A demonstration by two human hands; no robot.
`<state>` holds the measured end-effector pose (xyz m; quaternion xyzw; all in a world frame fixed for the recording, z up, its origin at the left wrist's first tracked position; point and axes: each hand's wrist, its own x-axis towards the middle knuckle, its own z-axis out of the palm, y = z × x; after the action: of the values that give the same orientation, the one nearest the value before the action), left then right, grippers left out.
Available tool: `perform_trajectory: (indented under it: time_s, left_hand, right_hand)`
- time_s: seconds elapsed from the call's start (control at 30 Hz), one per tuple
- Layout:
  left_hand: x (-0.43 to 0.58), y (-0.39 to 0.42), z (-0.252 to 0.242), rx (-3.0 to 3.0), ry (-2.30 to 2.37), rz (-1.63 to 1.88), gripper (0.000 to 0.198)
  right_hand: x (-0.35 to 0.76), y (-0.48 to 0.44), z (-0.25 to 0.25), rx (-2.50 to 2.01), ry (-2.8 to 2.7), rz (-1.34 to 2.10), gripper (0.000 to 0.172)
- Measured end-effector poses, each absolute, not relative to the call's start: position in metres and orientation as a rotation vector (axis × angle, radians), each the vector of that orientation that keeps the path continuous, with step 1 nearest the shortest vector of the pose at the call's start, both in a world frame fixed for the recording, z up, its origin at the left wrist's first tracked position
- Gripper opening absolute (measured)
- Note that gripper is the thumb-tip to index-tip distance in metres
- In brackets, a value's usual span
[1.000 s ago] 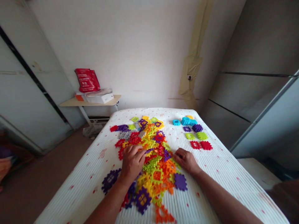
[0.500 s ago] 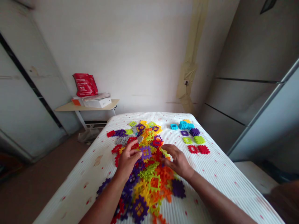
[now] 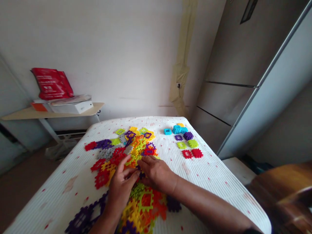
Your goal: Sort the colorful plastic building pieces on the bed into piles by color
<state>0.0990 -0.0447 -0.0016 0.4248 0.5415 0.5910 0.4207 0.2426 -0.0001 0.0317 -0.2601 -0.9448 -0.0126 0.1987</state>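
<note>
Over the pile of plastic interlocking tiles (image 3: 131,208), my left hand (image 3: 123,182) pinches a purple interlocking tile (image 3: 141,175) between thumb and fingers. My right hand (image 3: 157,172) meets it from the right, its fingers bent over the same tile and hiding most of it. Around the hands lie red tiles (image 3: 101,178), yellow ones and a lime-green open-frame tile (image 3: 146,200). A grey tile (image 3: 128,149) shows just beyond my left fingertips. Some tiles have window-like openings; others are solid.
At the right of the white covered table (image 3: 207,191), sorted small groups stand: blue tiles (image 3: 179,129), purple tiles (image 3: 188,136), green tiles (image 3: 193,143) and red tiles (image 3: 197,153). A side table (image 3: 97,109) with a red bag (image 3: 52,84) is at the left. A grey cabinet (image 3: 219,71) stands right.
My right hand has moved in to the purple tile held by my left hand, covering most of it. The view has turned to the right.
</note>
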Motion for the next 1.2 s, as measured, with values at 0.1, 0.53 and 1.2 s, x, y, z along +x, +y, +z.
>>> perform_trajectory:
  time_s: [0.1,0.53,1.2]
  left_hand:
    - [0.100,-0.046,-0.001,1.079,1.383,1.475,0.081]
    - [0.058,-0.054,0.000,1.041,1.644,1.654,0.062]
    - [0.057,-0.055,-0.016,1.304,1.670,1.539,0.046]
  right_hand:
    - [0.247,0.007,0.036,-0.719,-2.691,-0.044,0.027]
    - [0.378,0.176,0.046,-1.817,-2.727,-0.233,0.046]
    - [0.360,0.205,0.020,-1.933,-2.856,-0.179,0.042]
